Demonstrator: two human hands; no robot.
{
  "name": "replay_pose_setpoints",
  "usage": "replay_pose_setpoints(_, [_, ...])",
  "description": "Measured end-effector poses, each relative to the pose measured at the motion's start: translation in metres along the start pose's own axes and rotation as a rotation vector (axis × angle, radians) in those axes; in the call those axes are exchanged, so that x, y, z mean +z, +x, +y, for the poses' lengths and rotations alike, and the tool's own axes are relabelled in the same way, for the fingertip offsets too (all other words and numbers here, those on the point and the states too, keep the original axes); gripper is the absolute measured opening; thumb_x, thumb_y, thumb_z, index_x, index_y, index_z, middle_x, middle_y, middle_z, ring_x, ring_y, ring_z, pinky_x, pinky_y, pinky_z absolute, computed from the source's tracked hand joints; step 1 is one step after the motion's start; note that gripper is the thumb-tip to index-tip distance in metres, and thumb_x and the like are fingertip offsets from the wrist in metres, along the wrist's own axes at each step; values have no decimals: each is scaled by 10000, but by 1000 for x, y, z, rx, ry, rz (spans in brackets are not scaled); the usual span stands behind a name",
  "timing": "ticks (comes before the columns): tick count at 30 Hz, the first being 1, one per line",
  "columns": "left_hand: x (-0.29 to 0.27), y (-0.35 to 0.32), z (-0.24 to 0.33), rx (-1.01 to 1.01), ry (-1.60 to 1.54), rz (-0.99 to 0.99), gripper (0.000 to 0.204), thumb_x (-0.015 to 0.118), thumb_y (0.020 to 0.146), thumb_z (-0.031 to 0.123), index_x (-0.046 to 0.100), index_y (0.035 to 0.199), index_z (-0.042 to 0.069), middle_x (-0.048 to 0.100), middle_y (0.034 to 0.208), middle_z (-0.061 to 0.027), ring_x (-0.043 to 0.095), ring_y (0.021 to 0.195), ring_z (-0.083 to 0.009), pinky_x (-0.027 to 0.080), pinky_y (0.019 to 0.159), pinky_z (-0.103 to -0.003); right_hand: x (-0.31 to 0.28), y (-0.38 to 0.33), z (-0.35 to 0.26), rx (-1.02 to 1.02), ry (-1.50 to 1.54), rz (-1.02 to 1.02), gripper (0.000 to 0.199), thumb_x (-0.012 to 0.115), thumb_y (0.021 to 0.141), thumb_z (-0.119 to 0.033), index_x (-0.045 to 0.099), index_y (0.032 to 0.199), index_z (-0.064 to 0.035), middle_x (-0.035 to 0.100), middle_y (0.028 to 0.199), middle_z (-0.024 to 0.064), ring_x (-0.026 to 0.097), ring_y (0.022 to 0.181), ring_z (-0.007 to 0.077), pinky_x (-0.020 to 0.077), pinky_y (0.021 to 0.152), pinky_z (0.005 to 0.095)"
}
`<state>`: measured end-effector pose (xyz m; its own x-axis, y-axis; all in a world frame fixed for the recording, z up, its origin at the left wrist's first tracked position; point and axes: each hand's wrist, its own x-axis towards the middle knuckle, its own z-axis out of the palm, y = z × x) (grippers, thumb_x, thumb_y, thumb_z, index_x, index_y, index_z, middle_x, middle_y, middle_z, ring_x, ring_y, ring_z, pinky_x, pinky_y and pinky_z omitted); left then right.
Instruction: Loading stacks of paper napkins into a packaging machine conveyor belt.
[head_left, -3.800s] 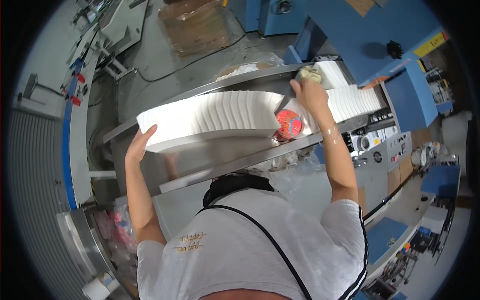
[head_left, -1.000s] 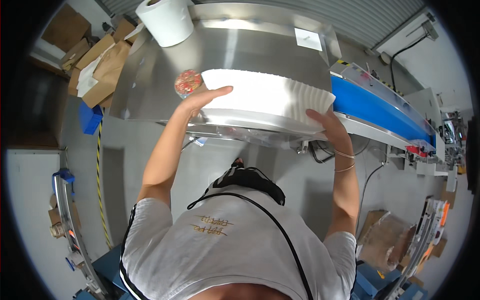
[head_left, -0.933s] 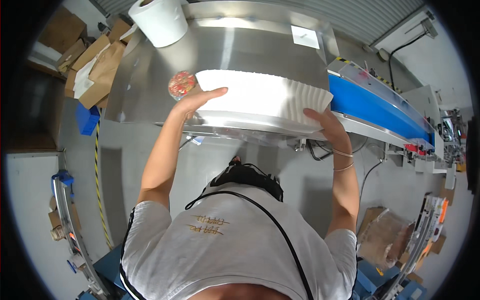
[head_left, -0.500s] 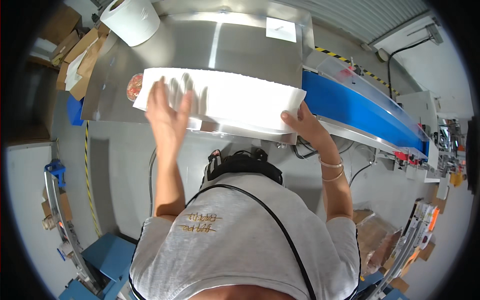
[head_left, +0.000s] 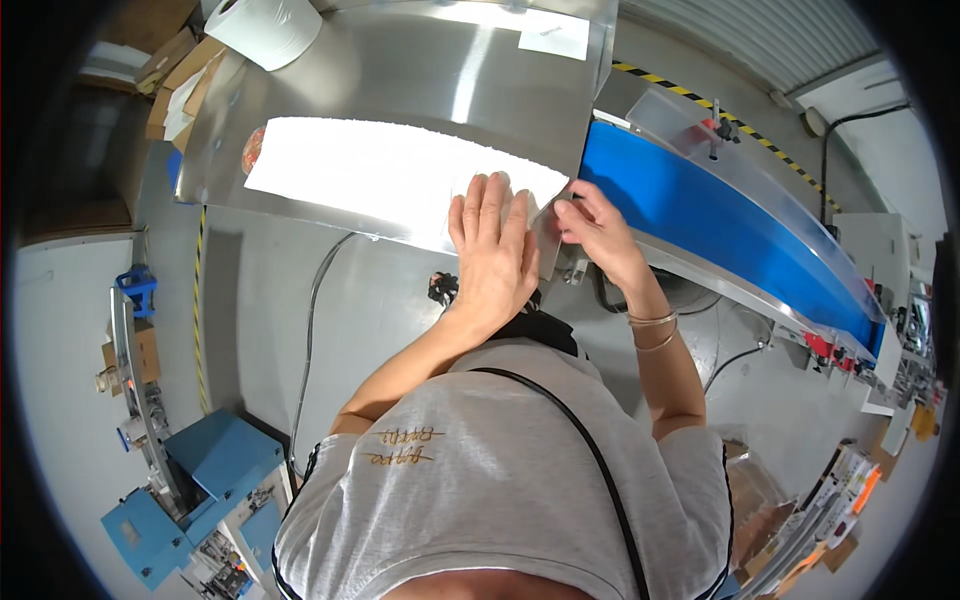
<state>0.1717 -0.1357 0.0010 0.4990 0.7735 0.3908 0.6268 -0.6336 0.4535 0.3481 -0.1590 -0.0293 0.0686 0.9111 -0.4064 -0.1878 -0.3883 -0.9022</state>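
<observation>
A long sheet of white paper [head_left: 350, 165] lies along the near edge of the metal table. My left hand [head_left: 490, 240] rests flat on its right part, fingers stretched out and slightly spread. At the paper's right corner is my right hand [head_left: 605, 235], its fingers loosely bent and the thumb apart from them. Whether its fingertips touch the paper is hard to make out. From under the paper's left end peeks a reddish, round-edged thing [head_left: 253, 150]; the rest of it is hidden.
A large white paper roll [head_left: 265, 30] stands at the back left of the metal table [head_left: 400, 75]. A white card [head_left: 555, 36] lies at its far right. A blue conveyor belt [head_left: 690, 220] with a clear guard adjoins on the right. Cardboard boxes [head_left: 190, 90] are stacked at the far left.
My left hand has moved right, from the paper's left end to its right part. The right hand has shifted slightly at the right corner. The paper looks flatter, and the view has turned somewhat.
</observation>
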Motion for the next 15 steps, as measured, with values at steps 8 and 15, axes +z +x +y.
replay_pose_setpoints(8, [0,-3,1,28,-38,14,435,617,729,-38,610,1157,39,375,1403,-203,275,1339,-421,166,1075,-575,-22,10,-26,-337,-465,-18,453,688,824,-40,501,1236,-58,565,1133,64,586,846,108,509,731,246])
replay_pose_setpoints(15, [-9,-2,3,-28,-13,3,404,654,802,115,615,1203,94,316,1466,-204,205,1386,-416,122,1090,-558,-39,26,-19,-817,-911,-121,327,735,767,-174,600,1041,-56,592,1100,29,591,890,152,495,757,268])
